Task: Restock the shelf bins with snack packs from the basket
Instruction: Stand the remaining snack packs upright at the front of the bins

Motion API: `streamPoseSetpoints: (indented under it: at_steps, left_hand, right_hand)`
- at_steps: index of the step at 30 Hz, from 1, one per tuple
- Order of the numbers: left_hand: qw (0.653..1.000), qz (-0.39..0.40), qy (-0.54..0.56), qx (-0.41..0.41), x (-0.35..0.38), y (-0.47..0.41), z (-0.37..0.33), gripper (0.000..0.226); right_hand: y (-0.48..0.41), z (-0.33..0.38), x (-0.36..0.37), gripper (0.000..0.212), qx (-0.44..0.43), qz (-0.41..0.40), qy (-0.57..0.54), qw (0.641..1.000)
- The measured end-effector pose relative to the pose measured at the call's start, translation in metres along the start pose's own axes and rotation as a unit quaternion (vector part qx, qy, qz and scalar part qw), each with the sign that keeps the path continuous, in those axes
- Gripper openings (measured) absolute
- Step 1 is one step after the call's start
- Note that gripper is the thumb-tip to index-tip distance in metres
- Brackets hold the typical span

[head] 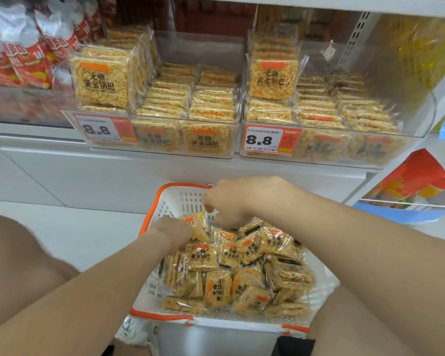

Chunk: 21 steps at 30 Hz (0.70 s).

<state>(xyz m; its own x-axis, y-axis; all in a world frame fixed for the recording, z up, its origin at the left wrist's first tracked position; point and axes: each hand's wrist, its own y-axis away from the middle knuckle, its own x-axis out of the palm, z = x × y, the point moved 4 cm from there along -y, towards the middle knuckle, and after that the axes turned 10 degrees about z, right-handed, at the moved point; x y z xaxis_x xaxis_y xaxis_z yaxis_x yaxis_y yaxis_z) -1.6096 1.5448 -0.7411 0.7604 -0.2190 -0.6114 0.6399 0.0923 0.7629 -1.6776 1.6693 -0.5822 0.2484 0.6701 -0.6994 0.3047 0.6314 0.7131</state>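
The right hand (235, 201) is curled downward at the far end of the basket, thumb and fingertips closing on the top edge of one snack pack (198, 228) that stands upright above the others, a hold that would suit lifting it straight out. The left hand (172, 231) reaches in from the lower left against the near face of that same pack, probably to steady it; its fingers are hidden behind its own back, so whether they grip or merely press cannot be told. The remaining loose packs (242, 273) lie jumbled in the white basket (185, 201), which sits on the floor (88, 227) just below the shelf, near enough for short lifts. In the upper half of the frame, the left bin (190, 120) and right bin (409, 147) hold flat stacks with one pack stood facing out at each front left corner, presumably as display; both show bare wall above the rear stacks, so there looks to be room. An 8.8 price tag (263, 141) hangs on the right bin's front. Red packets (23, 60) fill the upper left.
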Motion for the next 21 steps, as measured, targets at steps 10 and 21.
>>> streamPoseSetpoints:
  at_steps: [10, 21]
  left_hand:
    - [0.981, -0.005, 0.186, 0.059, -0.06, 0.041, 0.015, 0.005]
    - [0.742, -0.105, 0.636, 0.182, -0.136, 0.1, 0.004, 0.018]
  right_hand:
    - [0.022, -0.014, 0.001, 0.035, 0.021, -0.001, -0.012, 1.0]
    - [0.068, -0.059, -0.003, 0.079, -0.002, -0.074, -0.163, 0.984]
